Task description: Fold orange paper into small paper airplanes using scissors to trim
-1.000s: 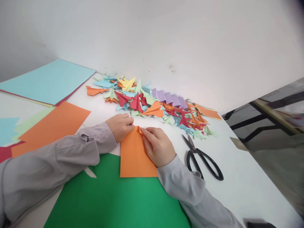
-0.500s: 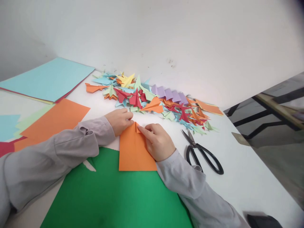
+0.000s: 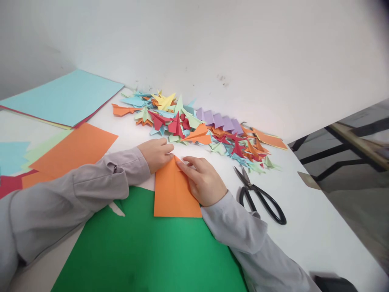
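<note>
An orange sheet of paper (image 3: 174, 196) lies partly over a green sheet (image 3: 146, 247), its far end narrowed to a point by folds. My left hand (image 3: 156, 154) is closed on the far left edge of the orange paper. Curled fingers of my right hand (image 3: 205, 180) pinch the folded far right edge, the thumb along the fold near the tip. Both hands hide parts of the paper's sides. To the right of my right hand lie scissors (image 3: 249, 185) with black handles, their blades slightly apart.
Along the wall spreads a heap of small folded paper shapes (image 3: 176, 123) in many colours. Light blue large sheets (image 3: 65, 97) lie back left, with loose orange paper (image 3: 75, 150) nearer. A dark object (image 3: 332, 283) sits at the lower right. The table's right edge (image 3: 343, 221) slants down.
The small flap near the orange paper's tip now lies along a slanted fold, making the far end more pointed. Both hands stay on the paper, and the view has shifted slightly.
</note>
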